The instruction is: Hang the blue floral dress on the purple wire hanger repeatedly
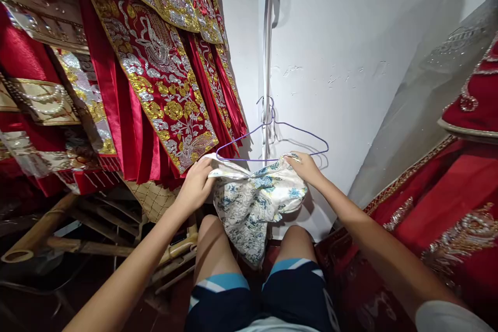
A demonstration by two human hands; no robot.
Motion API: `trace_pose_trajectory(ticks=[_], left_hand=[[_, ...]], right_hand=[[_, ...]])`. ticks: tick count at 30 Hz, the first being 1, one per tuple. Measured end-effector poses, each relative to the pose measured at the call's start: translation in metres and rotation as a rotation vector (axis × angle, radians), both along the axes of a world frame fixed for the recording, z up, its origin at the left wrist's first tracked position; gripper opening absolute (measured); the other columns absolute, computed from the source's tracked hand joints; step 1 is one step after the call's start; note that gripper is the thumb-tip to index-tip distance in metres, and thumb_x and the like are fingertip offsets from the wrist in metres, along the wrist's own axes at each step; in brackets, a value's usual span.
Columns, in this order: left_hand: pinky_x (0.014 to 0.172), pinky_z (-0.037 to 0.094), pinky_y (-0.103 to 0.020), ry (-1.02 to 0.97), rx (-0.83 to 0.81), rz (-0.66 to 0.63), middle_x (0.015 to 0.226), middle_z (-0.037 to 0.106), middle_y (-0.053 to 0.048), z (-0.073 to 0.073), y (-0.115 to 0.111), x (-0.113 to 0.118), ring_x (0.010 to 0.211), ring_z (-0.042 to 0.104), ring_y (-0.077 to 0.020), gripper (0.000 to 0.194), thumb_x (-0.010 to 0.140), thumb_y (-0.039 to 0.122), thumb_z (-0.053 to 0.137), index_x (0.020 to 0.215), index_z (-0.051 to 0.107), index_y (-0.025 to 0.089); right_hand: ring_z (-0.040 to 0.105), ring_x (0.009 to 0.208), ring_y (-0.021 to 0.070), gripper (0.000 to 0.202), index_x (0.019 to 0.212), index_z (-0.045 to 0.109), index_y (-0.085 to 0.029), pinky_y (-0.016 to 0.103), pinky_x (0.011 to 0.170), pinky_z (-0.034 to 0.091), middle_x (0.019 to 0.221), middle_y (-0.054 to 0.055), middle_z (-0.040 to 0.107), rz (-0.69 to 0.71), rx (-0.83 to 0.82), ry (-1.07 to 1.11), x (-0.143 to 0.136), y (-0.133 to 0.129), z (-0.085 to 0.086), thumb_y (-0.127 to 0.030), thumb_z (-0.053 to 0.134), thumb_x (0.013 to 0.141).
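A purple wire hanger [299,128] hangs by its hook from a narrow white strip on the wall. Just below its bottom bar is a white garment [254,202] with a blue and green floral print, gathered near its top middle and drooping to a point between my knees. My left hand [197,181] grips the garment's upper left corner, beneath the hanger's left end. On the other side, my right hand [303,166] pinches the upper right edge, close under the hanger's bar. Fabric covers some of my fingertips.
Red robes [163,72] with gold and silver embroidery hang at the left. Below them stands a bamboo frame [66,244]. More red beaded garments [451,181] are at the right, beside clear plastic sheeting [412,83]. The white wall [330,36] lies ahead.
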State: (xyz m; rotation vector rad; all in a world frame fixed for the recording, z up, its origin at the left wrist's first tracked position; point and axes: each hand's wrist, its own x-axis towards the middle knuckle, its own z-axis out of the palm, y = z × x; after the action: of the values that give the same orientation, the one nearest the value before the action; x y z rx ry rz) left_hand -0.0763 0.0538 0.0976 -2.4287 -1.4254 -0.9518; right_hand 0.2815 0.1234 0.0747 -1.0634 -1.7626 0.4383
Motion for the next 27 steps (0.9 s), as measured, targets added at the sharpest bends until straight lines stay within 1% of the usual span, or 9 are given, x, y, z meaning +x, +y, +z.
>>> trace_pose_trajectory(ticks=[5,8,11,13,16,19,22,24,27], left_hand=[[0.112,0.035,-0.049,-0.166,0.177,0.002,0.12,0.062,-0.011,0.031,0.024,0.033,0.126,0.049,-0.0264,0.023,0.094,0.024,0.036,0.08,0.054,0.02],[0.11,0.036,-0.05,-0.175,0.204,-0.023,0.124,0.061,-0.012,0.048,0.044,0.052,0.127,0.049,-0.0278,0.017,0.091,0.02,0.039,0.081,0.052,0.019],[0.104,0.043,-0.044,-0.135,0.172,-0.14,0.13,0.059,-0.012,0.059,0.059,0.069,0.122,0.053,-0.0261,0.016,0.087,0.014,0.041,0.092,0.055,0.019],[0.1,0.045,-0.042,-0.117,0.167,-0.168,0.127,0.059,-0.012,0.06,0.067,0.076,0.118,0.055,-0.0255,0.031,0.082,0.007,0.041,0.108,0.056,0.019],[0.1,0.043,-0.048,-0.145,0.192,-0.037,0.131,0.055,-0.014,0.055,0.08,0.078,0.122,0.05,-0.0302,0.05,0.079,0.005,0.045,0.127,0.051,0.02],[0.094,0.044,-0.049,-0.214,0.056,0.092,0.123,0.06,-0.015,0.047,0.093,0.077,0.113,0.053,-0.0324,0.034,0.086,0.016,0.048,0.118,0.058,0.02],[0.083,0.047,-0.042,-0.245,-0.108,0.061,0.095,0.067,-0.01,0.04,0.099,0.077,0.091,0.061,-0.0275,0.024,0.092,0.022,0.04,0.103,0.061,0.02],[0.083,0.045,-0.04,-0.236,-0.045,0.071,0.093,0.066,-0.009,0.037,0.097,0.078,0.091,0.06,-0.0273,0.027,0.093,0.02,0.037,0.105,0.061,0.021],[0.087,0.041,-0.042,-0.198,0.112,0.18,0.096,0.063,-0.01,0.036,0.09,0.076,0.098,0.056,-0.0293,0.033,0.09,0.015,0.039,0.113,0.061,0.022]], right_hand=[[0.054,0.068,0.0186,0.031,0.07,0.059,-0.018,0.028,0.065,0.038,0.068,0.001,0.06,0.01,-0.001,-0.027,0.0,-0.017,0.009,-0.044,0.054,0.087],[0.057,0.071,0.0195,0.029,0.072,0.061,-0.018,0.028,0.066,0.04,0.07,0.001,0.063,0.057,-0.006,-0.021,-0.017,-0.029,0.011,-0.041,0.053,0.088],[0.06,0.075,0.0201,0.026,0.077,0.063,-0.018,0.029,0.07,0.042,0.075,0.002,0.066,0.082,-0.008,-0.007,-0.031,-0.042,0.013,-0.038,0.051,0.089],[0.061,0.08,0.0204,0.024,0.081,0.065,-0.018,0.029,0.073,0.042,0.081,0.003,0.069,0.096,-0.01,0.013,-0.033,-0.047,0.015,-0.036,0.051,0.089],[0.062,0.082,0.0203,0.022,0.084,0.066,-0.018,0.029,0.076,0.043,0.084,0.003,0.069,0.118,-0.006,0.036,-0.028,-0.048,0.015,-0.034,0.052,0.089],[0.062,0.082,0.0205,0.022,0.084,0.066,-0.018,0.03,0.077,0.044,0.083,0.003,0.068,0.131,-0.013,0.028,-0.024,-0.044,0.014,-0.034,0.052,0.089],[0.064,0.088,0.0229,0.023,0.088,0.067,-0.018,0.034,0.082,0.046,0.088,0.005,0.07,0.119,-0.024,0.009,-0.021,-0.045,0.014,-0.036,0.053,0.089],[0.065,0.099,0.0256,0.026,0.101,0.069,-0.019,0.038,0.089,0.047,0.103,0.007,0.071,0.134,-0.041,-0.02,-0.016,-0.05,0.019,-0.038,0.059,0.086],[0.055,0.125,0.0302,0.058,0.131,0.059,-0.024,0.045,0.104,0.042,0.137,0.01,0.059,0.17,-0.02,-0.086,0.005,-0.062,0.032,-0.04,0.073,0.076]])
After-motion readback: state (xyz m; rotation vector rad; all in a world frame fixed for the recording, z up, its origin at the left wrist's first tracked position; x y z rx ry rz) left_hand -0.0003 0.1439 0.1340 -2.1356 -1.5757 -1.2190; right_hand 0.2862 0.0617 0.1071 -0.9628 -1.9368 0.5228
